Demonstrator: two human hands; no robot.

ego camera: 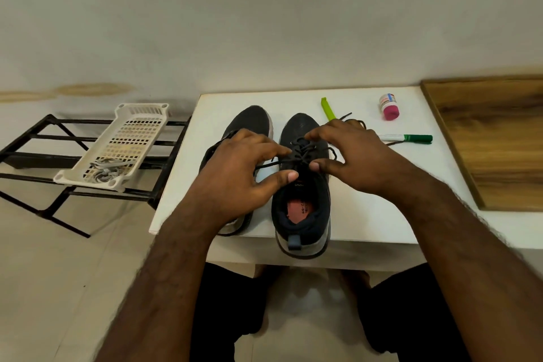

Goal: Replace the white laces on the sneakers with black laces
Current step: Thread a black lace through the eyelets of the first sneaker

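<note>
The fingers (282, 151) of the left hand (241, 167) curl in over the black lace (305, 153), thumb and forefinger closing on a strand at the throat of the right-hand sneaker (302, 185); the right hand (352, 153) mirrors it, thumb and fingertips pinching the lace from the other side. This sneaker sits at the front edge of the tabletop (367, 214), heel overhanging slightly, its reddish insole showing. The left-hand sneaker (249, 123) lies just beside it, closer to the left edge and largely hidden under the left hand. A loose end of black lace trails toward the right behind the right hand. Near the back edge lie a lime-green tool (327, 109) and a small bottle with a pink cap (389, 107); a green-capped marker (408, 138) lies just right of the right hand. A wooden board (493, 138) covers the right end. Off the left edge, a black metal rack (44, 153) carries a white plastic basket (117, 144) holding the white laces (104, 172).
</note>
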